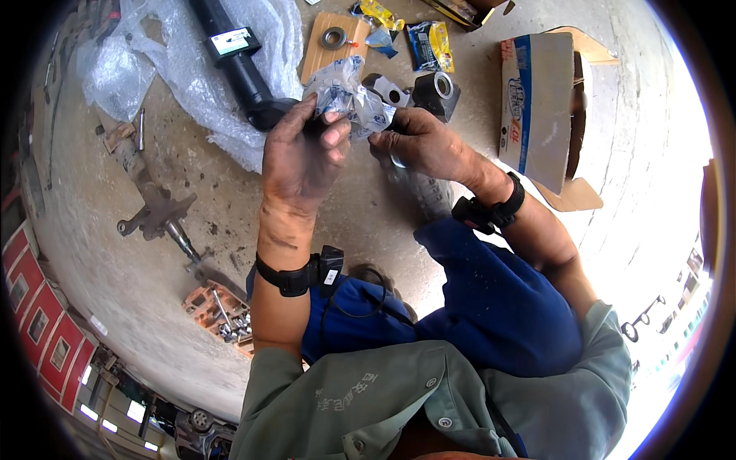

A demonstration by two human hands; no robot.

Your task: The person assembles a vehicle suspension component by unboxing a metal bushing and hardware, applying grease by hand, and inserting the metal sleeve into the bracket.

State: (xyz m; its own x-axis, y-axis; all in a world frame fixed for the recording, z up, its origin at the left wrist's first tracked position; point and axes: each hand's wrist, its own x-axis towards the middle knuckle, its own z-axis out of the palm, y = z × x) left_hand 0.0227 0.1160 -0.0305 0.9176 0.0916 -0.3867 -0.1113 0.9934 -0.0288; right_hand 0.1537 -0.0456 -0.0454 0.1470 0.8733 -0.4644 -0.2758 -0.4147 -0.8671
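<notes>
A crumpled clear plastic bag (343, 86) with blue print stretches between my two hands. My right hand (422, 144) pinches its right end between thumb and fingers. At the bag's left side, the curled fingers of my left hand (305, 157) grip its lower edge; the palm is dark with grime. Just beyond the left hand lies a black shock absorber strut (241, 73), on bubble wrap (253, 142). Past the right hand sit a black block-like part with a round metal bore (438, 93) and a smaller grey metal piece with a hole (387, 90).
A metal ring (333, 37) rests on a brown cardboard piece (354, 32). Yellow-and-black packets (431, 47) lie beside it. An open cardboard box (529, 107) stands on the right. Leftward are a greasy steel shaft assembly (159, 211) and a tray of tools (218, 313).
</notes>
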